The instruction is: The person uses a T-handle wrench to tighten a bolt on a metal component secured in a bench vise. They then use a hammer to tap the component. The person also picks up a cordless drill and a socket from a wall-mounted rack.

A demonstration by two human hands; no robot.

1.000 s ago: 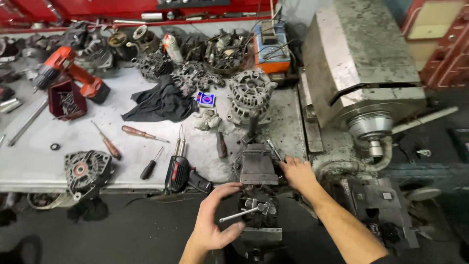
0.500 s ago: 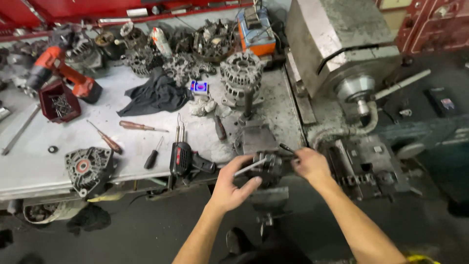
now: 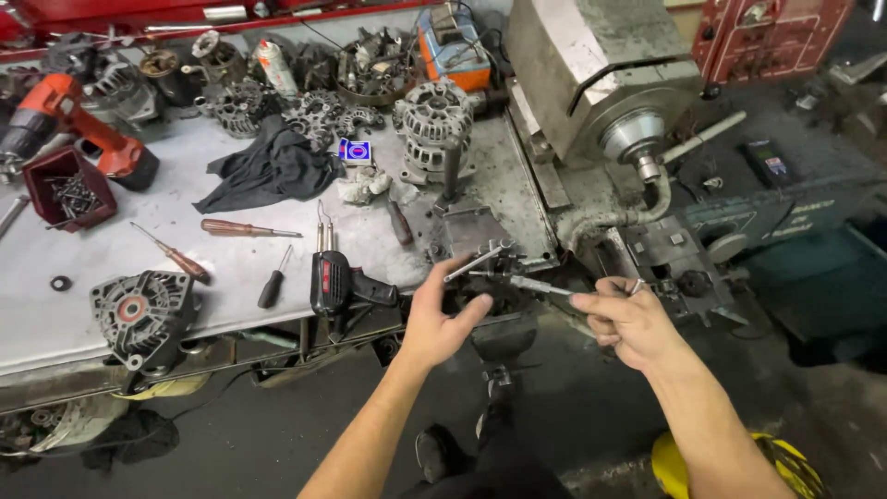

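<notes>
- Left hand (image 3: 439, 319): half open at the table (image 3: 102, 245) edge, fingertips on the vise handle (image 3: 473, 263), a thin steel bar that slants up to the right.
- Right hand (image 3: 624, 319): closed around a slim metal tool (image 3: 531, 285); the tool's shaft points left toward the vise (image 3: 480, 240).
- Vise: mounted at the table's front edge, between the two hands and just left of the grey machine (image 3: 591, 83).
- Soldering gun (image 3: 334, 277): black, lies on the table just left of the left hand.
- Two screwdrivers (image 3: 245, 228): brown handles, lie further left, well apart from the hands.
- Alternator housing (image 3: 140, 314): near the table's front left edge.
- Black rag (image 3: 273, 166): behind the screwdrivers.
- Red drill (image 3: 69, 115): at the table's far left.
</notes>
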